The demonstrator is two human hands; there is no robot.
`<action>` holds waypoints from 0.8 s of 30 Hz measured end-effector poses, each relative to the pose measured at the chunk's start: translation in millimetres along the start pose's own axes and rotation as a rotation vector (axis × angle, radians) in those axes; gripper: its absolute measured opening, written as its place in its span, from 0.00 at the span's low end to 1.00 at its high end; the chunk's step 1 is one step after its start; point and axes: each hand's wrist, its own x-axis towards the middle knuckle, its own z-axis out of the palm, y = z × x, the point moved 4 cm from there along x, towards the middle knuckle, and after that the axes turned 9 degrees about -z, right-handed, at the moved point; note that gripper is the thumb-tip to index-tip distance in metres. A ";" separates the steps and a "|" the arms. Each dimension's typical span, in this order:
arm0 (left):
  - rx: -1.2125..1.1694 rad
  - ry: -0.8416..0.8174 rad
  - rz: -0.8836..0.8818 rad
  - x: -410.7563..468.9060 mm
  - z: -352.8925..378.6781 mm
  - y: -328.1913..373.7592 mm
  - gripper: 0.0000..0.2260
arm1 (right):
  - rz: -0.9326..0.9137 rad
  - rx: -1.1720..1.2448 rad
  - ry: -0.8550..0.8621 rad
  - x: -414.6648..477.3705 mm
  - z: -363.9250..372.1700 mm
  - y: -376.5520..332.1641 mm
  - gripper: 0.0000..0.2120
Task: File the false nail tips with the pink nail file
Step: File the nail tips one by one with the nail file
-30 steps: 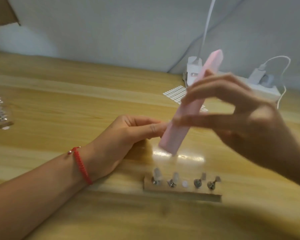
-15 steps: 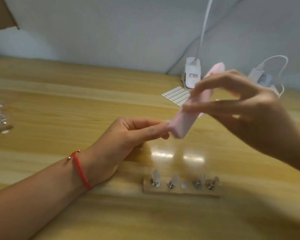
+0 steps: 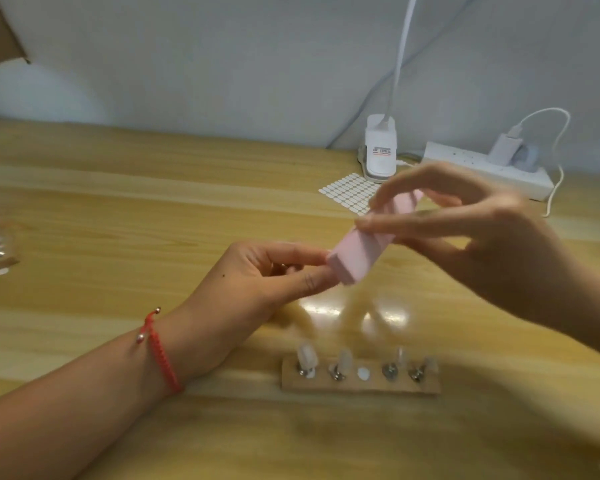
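The pink nail file [image 3: 368, 240] slants above the bench [image 3: 118, 216], my right grip [image 3: 465, 237] grasping its upper half. Its lower end meets my left grip [image 3: 274, 271], pinched shut; what it holds is hidden. Below both grips, 4 false nail tips [image 3: 307, 356] stand on a wooden holder [image 3: 361, 386].
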 end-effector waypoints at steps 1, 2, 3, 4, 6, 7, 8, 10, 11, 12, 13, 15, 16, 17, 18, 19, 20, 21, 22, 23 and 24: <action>0.016 -0.012 0.010 0.6 0.7 0.0 0.11 | -0.033 0.013 -0.015 -1.5 3.0 -3.7 0.13; 0.024 -0.022 0.016 1.3 1.3 -0.5 0.07 | -0.081 0.019 -0.038 -2.7 6.7 -8.7 0.14; 0.023 -0.029 0.011 1.5 2.0 -1.2 0.05 | -0.123 0.020 -0.061 -3.3 8.8 -13.1 0.14; 0.020 -0.026 0.002 1.5 2.3 -2.5 0.06 | -0.137 0.021 -0.069 -2.8 8.8 -13.9 0.14; 0.016 -0.021 0.004 0.9 2.7 -2.2 0.10 | -0.073 0.014 -0.037 -0.9 4.3 -5.8 0.13; 0.016 -0.026 0.016 0.0 3.4 -0.1 0.11 | -0.028 0.019 -0.012 -0.4 3.5 -1.9 0.14; 0.018 -0.026 0.020 -0.7 4.3 1.7 0.13 | 0.004 0.025 0.007 -0.7 3.8 0.8 0.15; 0.025 0.017 -0.004 -0.2 2.4 1.4 0.15 | 0.039 0.015 0.037 -3.2 3.9 5.5 0.18; 0.026 0.038 -0.018 0.7 1.0 -0.1 0.15 | 0.062 -0.009 0.059 -4.9 1.9 8.3 0.18; 0.022 0.048 -0.025 1.5 -0.3 -1.1 0.14 | 0.091 -0.032 0.090 -6.4 -1.2 11.4 0.19; 0.010 0.053 -0.027 2.3 -1.1 -1.5 0.13 | 0.114 -0.040 0.123 -7.1 -4.4 12.7 0.19; -0.008 0.060 -0.033 3.0 -1.0 -2.1 0.14 | 0.088 -0.014 0.148 -6.7 -2.1 4.4 0.18; -0.022 0.056 -0.037 3.0 -0.3 -2.5 0.15 | 0.043 0.000 0.130 -6.5 3.6 -4.0 0.16; -0.044 0.053 -0.040 2.8 0.3 -2.5 0.15 | -0.002 0.000 0.102 -6.3 10.1 -11.3 0.15; -0.062 0.056 -0.039 2.8 0.5 -2.7 0.14 | -0.027 -0.014 0.077 -5.7 14.0 -13.8 0.15; -0.063 0.065 -0.038 2.9 -0.1 -3.2 0.13 | -0.026 -0.035 0.065 -4.7 14.9 -11.5 0.15; -0.054 0.075 -0.034 3.0 -0.6 -3.5 0.12 | -0.005 -0.057 0.069 -3.7 13.4 -7.2 0.15; -0.047 0.077 -0.030 2.4 -0.5 -3.0 0.11 | 0.016 -0.071 0.079 -3.0 11.3 -4.1 0.16; -0.043 0.070 -0.026 2.4 0.2 -2.2 0.11 | 0.016 -0.080 0.084 -3.0 10.5 -4.2 0.16; -0.048 0.060 -0.028 2.3 1.0 -1.9 0.11 | -0.011 -0.090 0.082 -3.4 12.1 -7.2 0.16; -0.066 0.052 -0.035 1.7 1.5 -1.4 0.12 | -0.048 -0.101 0.066 -4.0 15.6 -12.2 0.17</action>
